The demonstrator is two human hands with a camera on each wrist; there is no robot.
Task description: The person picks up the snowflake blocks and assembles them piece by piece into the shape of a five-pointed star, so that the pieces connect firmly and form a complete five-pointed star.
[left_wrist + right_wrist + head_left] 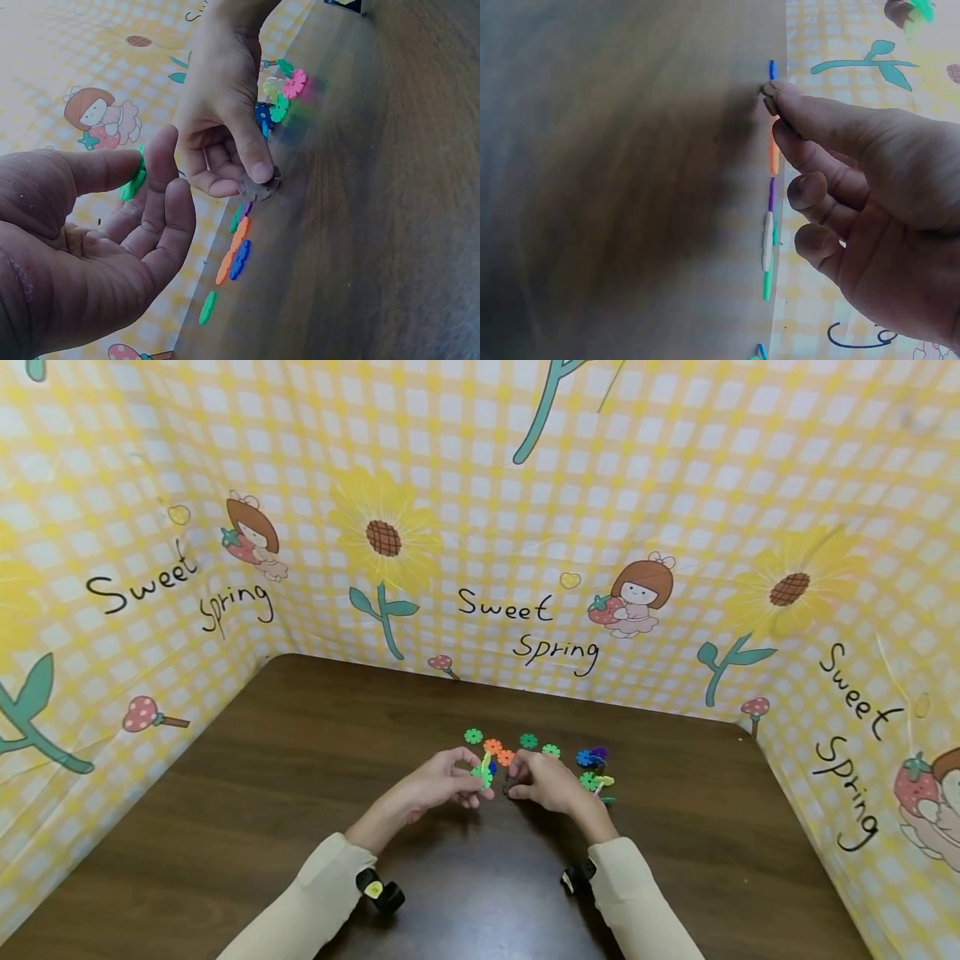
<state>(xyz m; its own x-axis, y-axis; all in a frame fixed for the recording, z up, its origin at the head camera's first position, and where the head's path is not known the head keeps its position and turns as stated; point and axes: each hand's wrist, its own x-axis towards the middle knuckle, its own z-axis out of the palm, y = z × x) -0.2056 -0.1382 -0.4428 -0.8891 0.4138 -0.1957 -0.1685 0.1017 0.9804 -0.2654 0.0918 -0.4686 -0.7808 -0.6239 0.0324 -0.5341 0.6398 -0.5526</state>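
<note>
My left hand (448, 779) pinches a bright green notched plastic disc (133, 182) between thumb and fingers, held above the table. A yellow piece (487, 759) shows just above it in the head view; whether the two are joined, I cannot tell. Opposite, my right hand (553, 783) pinches a brown notched disc (262, 186) between thumb and index finger, its other fingers loosely bent. The two hands are apart, facing each other. Behind them lie two orange discs (492, 746) and a blue disc (239, 260).
Green discs (528, 741) lie farther back on the brown table (360, 718). Right of my right hand sits a cluster with blue (584, 758), purple (599, 752), green and yellow pieces, and a pink disc (295, 83). Checked cloth (480, 552) walls the back and sides.
</note>
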